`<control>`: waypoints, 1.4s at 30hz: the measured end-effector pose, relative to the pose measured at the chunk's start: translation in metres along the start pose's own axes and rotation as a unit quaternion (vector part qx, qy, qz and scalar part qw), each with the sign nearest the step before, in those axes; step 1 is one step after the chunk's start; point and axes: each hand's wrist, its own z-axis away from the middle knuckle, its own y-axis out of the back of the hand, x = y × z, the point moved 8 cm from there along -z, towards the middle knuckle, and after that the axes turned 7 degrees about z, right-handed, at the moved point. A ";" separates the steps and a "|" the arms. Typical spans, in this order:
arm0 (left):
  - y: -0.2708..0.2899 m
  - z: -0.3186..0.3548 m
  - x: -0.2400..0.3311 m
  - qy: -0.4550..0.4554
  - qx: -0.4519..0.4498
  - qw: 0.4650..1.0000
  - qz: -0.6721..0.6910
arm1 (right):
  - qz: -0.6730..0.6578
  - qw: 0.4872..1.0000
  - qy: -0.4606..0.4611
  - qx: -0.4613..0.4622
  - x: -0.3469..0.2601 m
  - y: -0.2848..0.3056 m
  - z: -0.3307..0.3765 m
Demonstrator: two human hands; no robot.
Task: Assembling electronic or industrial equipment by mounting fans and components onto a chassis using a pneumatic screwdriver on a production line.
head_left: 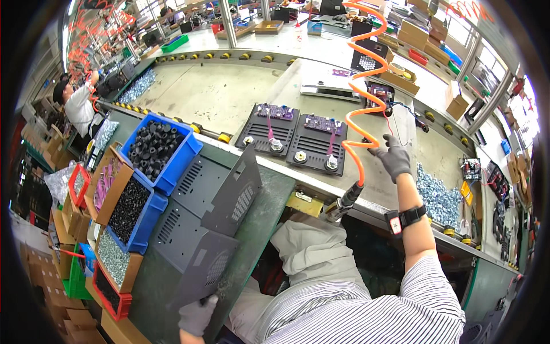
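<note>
In the head view, reaching just beside the orange coiled hose (361, 174) with the gloved right hand (393, 158), fingers spread apart and unclenched. At lower left, touching the near end of a dark bent panel (200, 266) with the gloved left hand (197, 315); unable to say whether clenched on it. Showing that panel on the green worktop (269, 198), near blue bins (181, 159) of small black parts. Farther ahead, showing two slotted black plates (314, 140) bearing circuit boards (323, 123).
</note>
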 end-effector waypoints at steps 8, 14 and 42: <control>0.128 -0.027 0.051 0.073 0.068 0.995 0.031 | -0.318 0.947 0.025 0.029 0.014 0.004 0.002; 0.150 -0.069 0.120 0.039 0.033 0.999 -0.004 | -0.673 0.709 0.206 0.047 -0.103 0.127 0.100; -0.022 -0.185 0.212 -0.083 -0.206 0.922 -0.318 | -0.258 0.771 0.569 -0.125 -0.297 0.089 0.135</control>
